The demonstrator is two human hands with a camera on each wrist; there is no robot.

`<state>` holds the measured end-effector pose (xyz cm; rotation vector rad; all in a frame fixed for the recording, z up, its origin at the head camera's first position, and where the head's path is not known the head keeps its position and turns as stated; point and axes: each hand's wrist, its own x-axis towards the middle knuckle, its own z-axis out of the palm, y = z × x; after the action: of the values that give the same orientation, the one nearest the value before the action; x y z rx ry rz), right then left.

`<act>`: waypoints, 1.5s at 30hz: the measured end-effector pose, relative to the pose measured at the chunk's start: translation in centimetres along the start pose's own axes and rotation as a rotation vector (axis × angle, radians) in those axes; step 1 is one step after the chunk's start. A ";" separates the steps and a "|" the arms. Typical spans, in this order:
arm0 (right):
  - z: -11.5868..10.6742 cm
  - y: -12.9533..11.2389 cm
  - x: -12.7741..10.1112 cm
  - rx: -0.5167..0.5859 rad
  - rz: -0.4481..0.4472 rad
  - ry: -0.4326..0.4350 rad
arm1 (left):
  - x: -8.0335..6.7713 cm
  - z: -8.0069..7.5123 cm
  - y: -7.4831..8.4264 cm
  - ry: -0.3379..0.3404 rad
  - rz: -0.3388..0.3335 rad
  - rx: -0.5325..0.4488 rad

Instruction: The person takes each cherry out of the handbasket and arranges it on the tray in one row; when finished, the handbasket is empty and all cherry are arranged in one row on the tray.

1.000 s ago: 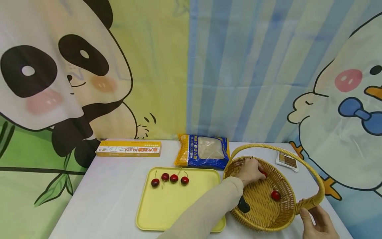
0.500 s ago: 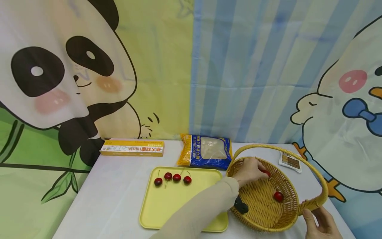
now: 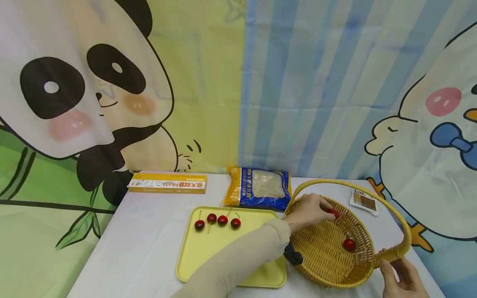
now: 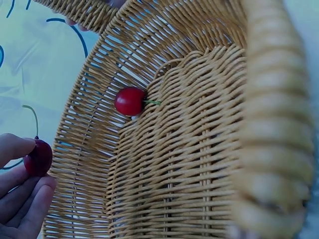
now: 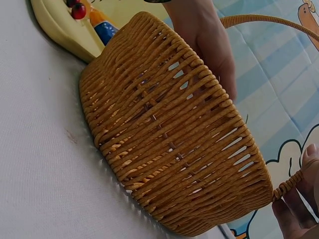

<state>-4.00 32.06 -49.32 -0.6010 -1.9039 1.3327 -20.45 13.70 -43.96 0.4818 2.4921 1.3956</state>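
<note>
Two cherries sit inside a wicker basket (image 3: 328, 265) on a white counter (image 3: 138, 248): one cherry (image 3: 333, 213) pinched between the fingertips of the left hand (image 3: 307, 210) near the far rim, the other cherry (image 3: 348, 244) loose on the woven floor. At the near end of the hoop handle (image 3: 391, 253), the right hand (image 3: 400, 278) rests with fingers curled about the wicker. Four more cherries (image 3: 217, 221) line a yellow tray (image 3: 208, 265) just beside the basket, with a pasta bag (image 3: 258, 193) and pasta box (image 3: 167, 183) behind.
</note>
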 end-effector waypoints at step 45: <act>0.0 0.0 0.1 -0.086 0.026 -0.012 | -8.1 -7.5 -4.8 -0.046 0.152 -0.119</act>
<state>-4.06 32.19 -49.29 -0.6642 -1.9774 1.2790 -16.63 2.27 -43.84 0.6826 2.3623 1.5599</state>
